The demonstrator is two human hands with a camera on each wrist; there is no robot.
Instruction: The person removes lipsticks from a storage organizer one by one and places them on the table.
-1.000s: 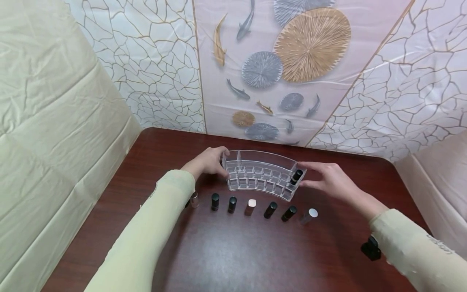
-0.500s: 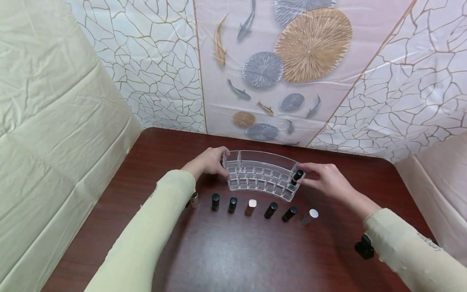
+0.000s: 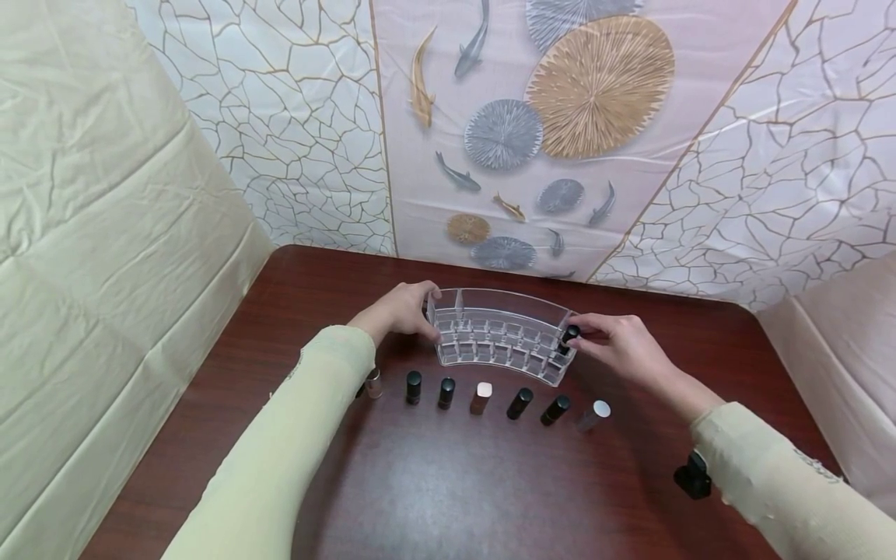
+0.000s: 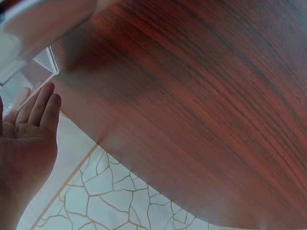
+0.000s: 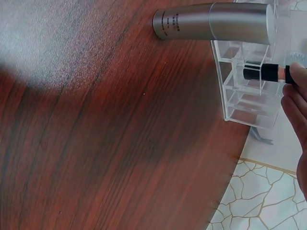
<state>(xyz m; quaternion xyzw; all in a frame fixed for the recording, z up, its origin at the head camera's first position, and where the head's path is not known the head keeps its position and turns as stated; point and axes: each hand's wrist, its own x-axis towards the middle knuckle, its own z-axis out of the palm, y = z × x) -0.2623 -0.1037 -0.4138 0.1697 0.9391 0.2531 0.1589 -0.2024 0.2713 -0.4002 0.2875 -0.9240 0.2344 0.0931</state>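
A clear, curved, stepped lipstick organizer stands toward the back of the table. My left hand grips its left end, thumb in front and fingers behind; in the left wrist view, several fingers of that hand lie along the clear plastic. At the organizer's right end my right hand pinches the top of a black lipstick. The right wrist view shows the lipstick with its lower end inside a compartment and a pinkish band below the part between thumb and fingers.
In front of the organizer, several lipsticks stand in a row: black ones, a pink-topped one and a silver-topped one at the right. A further tube stands beside my left sleeve. Patterned cloth hangs behind the table.
My right hand has shifted left from the organizer's right end onto the black lipstick and now pinches it. The left hand and the row of lipsticks have not moved.
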